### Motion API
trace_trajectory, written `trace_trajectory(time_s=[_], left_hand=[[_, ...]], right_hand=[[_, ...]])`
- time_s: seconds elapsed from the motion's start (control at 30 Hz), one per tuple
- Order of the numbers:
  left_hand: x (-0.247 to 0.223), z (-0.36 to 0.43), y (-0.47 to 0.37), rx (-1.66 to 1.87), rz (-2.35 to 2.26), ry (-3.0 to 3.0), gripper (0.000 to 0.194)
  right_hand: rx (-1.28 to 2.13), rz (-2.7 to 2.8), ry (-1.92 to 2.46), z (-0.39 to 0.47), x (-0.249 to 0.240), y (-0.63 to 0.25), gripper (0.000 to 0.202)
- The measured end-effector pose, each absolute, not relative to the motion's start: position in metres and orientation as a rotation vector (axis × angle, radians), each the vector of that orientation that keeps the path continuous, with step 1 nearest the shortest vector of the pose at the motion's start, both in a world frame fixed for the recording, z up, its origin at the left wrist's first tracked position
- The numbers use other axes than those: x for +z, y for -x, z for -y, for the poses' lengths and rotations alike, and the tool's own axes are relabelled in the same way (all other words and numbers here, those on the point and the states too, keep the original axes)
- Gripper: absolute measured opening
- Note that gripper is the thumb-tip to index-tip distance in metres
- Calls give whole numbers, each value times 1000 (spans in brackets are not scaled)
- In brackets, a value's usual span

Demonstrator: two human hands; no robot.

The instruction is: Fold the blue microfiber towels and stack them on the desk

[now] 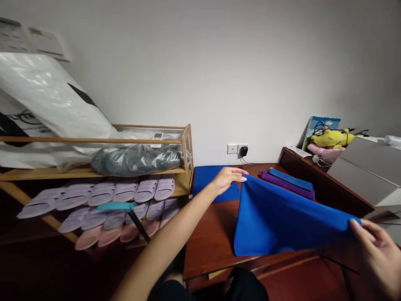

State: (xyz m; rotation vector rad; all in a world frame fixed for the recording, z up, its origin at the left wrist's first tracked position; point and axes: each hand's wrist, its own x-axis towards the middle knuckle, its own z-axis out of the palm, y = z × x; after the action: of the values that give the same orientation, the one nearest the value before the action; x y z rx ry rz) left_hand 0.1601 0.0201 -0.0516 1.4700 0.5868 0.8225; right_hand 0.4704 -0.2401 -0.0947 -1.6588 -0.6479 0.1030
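A blue cloth (282, 221) is stretched between my two hands above the reddish-brown wooden table (203, 246). My left hand (230, 179) pinches its upper left corner, fingers closed. At the far right, my right hand (372, 242) grips the upper right corner between thumb and fingers. The cloth hangs down from its top edge, its lower left corner near the table's front edge. Behind my left hand, a flat blue piece (203, 177) lies on the table. Farther back on the right are a purple folded cloth (288, 187) and a narrow blue folded one (291, 179).
On the left stands a wooden rack (187, 156) with rows of slippers (75, 196) and plastic-wrapped bundles (138, 161). A black plug (243, 151) sits in the wall socket. A yellow plush toy (332, 138) and grey boxes (369, 163) are at the right.
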Motion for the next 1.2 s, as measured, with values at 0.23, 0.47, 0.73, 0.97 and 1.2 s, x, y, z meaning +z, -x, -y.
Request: trace_trajectory(time_s=[0.23, 0.47, 0.73, 0.97, 1.2], left_hand=[[6, 25, -101, 1052, -773, -1645, 29], [30, 42, -56, 1161, -815, -1570, 25], [31, 45, -8, 1247, -926, -1526, 31], [26, 57, 17, 1254, -1050, -1612, 40], [24, 71, 24, 1240, -1224, -1926, 18]], right_hand=[[268, 762, 1527, 202, -19, -442, 57], [607, 924, 1300, 168, -12, -430, 62], [536, 1186, 1376, 136, -4, -394, 52], [406, 1303, 1373, 119, -11, -383, 41], [247, 1388, 1433, 126, -10, -379, 50]])
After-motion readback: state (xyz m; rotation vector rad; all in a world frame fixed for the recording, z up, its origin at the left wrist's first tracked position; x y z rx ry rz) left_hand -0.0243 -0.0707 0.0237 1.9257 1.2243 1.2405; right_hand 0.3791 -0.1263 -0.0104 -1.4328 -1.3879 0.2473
